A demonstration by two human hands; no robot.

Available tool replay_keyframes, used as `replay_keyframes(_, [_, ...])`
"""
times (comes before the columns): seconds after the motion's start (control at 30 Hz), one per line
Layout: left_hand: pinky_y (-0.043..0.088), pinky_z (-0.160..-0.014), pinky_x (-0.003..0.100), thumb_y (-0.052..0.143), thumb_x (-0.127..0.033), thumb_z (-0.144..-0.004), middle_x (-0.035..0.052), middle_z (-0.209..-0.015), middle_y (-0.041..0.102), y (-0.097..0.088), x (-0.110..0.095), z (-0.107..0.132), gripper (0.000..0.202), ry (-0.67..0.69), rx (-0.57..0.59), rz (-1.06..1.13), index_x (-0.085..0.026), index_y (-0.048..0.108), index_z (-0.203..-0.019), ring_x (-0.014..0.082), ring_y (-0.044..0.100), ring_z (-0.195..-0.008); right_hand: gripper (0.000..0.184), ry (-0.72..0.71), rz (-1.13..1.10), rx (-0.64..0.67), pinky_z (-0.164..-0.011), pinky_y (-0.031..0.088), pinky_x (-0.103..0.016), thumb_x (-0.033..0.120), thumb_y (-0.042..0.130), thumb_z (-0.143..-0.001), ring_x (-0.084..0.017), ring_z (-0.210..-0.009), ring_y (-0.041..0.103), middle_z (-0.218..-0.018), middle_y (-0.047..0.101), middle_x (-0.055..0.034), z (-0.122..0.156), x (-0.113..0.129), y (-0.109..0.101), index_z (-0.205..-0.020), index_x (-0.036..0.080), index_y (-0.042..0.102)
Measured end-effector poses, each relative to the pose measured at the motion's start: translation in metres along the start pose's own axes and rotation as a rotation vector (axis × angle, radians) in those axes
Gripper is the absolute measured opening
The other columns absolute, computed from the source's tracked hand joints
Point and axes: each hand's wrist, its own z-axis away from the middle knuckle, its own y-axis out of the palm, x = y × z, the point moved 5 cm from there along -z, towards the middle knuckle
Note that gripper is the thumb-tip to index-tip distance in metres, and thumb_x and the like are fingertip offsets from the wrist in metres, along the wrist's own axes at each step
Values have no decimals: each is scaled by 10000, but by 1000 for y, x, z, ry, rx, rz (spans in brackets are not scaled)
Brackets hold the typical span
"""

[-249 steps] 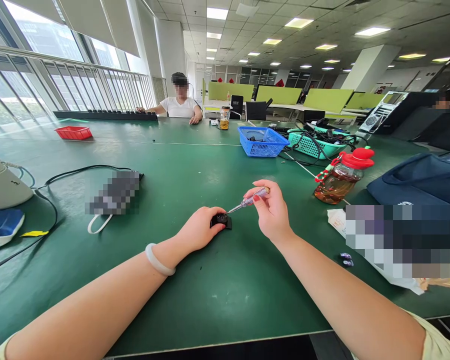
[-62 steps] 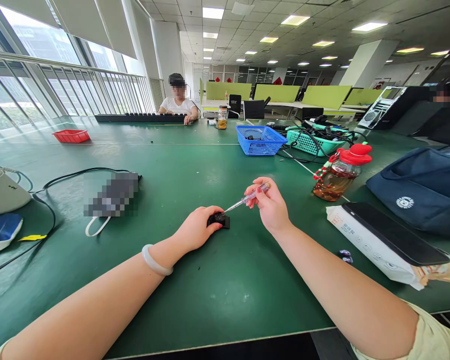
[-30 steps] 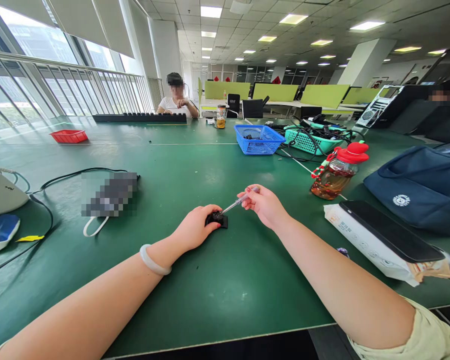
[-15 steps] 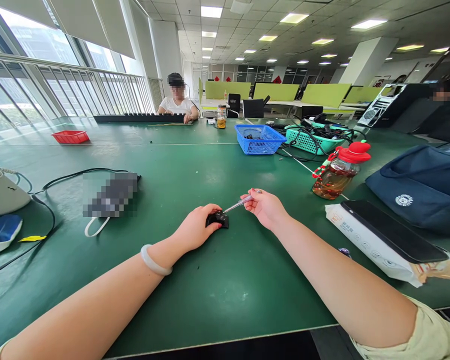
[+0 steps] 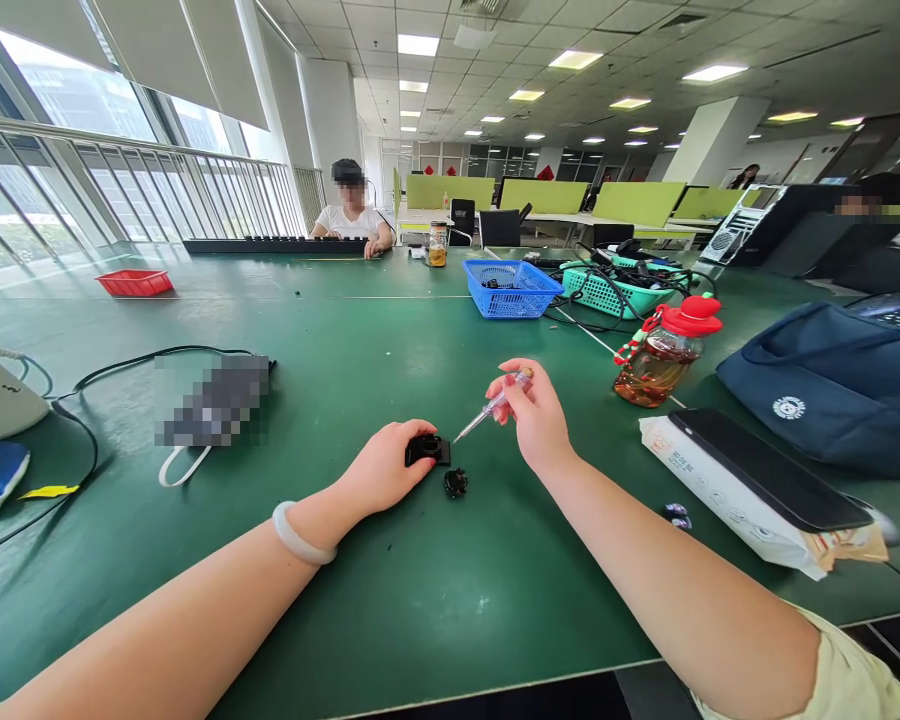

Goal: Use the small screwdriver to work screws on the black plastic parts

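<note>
Pinching a screwdriver (image 5: 489,409), the right hand (image 5: 538,420) points it left, just short of the black part (image 5: 427,450) the left hand (image 5: 382,468) grips.

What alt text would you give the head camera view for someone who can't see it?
A person's left hand grips a small black part on a green table while the right hand holds a thin screwdriver, its tip raised just beside the part. A smaller black piece lies loose next to it; a red-lidded bottle sits to the right.
</note>
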Motion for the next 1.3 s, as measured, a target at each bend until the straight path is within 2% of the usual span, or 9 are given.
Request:
replay_keyframes(0.17, [513,-960,412,610,-231,-800,48,-1113,697,0,1,0,361,1,-10,-2,-241,626,-1161,263,631,-1053,317,-177,86,153,-592,504,-283,510,599,-894,-114,-601,570,-822,644,12,17,13,17,-1067,258,517])
replay_keyframes(0.37, [500,-961,424,619,-242,-827,47,-1148,694,1,3,0,344,-7,-12,33,-232,621,-1171,260,620,-1062,260,-292,403,389,-802,550,-343,290,487,-972,-148,-796,626,-900,665,-14,29,9,37,-1231,272,483])
replay_keyframes(0.5, [493,-960,427,624,-226,-832,54,-1154,692,1,4,-1,348,-13,-25,27,-224,615,-1180,261,615,-1063,388,-361,455,431,-835,554,-348,148,419,-957,-148,-850,637,-943,669,-19,31,9,40,-1318,290,419])
replay_keyframes(0.67, [499,-923,420,619,-203,-834,50,-1101,701,0,4,-2,327,-5,-48,4,-225,615,-1160,263,621,-1024,411,-452,529,461,-865,551,-362,100,402,-943,-154,-888,649,-972,682,-24,34,12,44,-1305,292,437])
replay_keyframes(0.83, [495,-932,409,626,-176,-832,52,-1091,703,1,5,-3,328,17,-61,-12,-209,609,-1158,261,624,-1020,286,-517,656,427,-858,534,-381,115,507,-919,-179,-867,655,-924,715,-19,37,19,49,-1149,275,563])
replay_keyframes(0.97, [491,-957,412,619,-185,-844,63,-1108,699,2,5,-3,329,17,-58,-18,-205,607,-1173,264,621,-1046,126,-480,695,371,-819,541,-367,183,625,-883,-191,-845,667,-892,729,-17,35,20,46,-986,256,617])
replay_keyframes(1.07, [491,-962,427,621,-208,-852,72,-1125,693,2,5,-3,336,-4,-51,-29,-207,604,-1187,271,615,-1063,186,-438,631,321,-823,558,-341,188,624,-889,-175,-847,696,-897,733,-5,34,20,41,-1057,262,595])
replay_keyframes(1.17, [494,-958,430,621,-208,-851,70,-1115,693,1,5,-3,329,-12,-47,-37,-208,605,-1179,272,615,-1059,276,-487,527,243,-851,566,-321,175,569,-925,-152,-866,715,-926,731,-3,36,26,35,-1178,277,530])
replay_keyframes(1.3, [505,-945,421,619,-217,-851,71,-1098,694,0,4,-3,316,-22,-53,-37,-212,610,-1167,269,622,-1042,299,-538,488,112,-874,566,-345,178,519,-950,-160,-915,713,-959,723,-24,36,32,27,-1228,281,479])
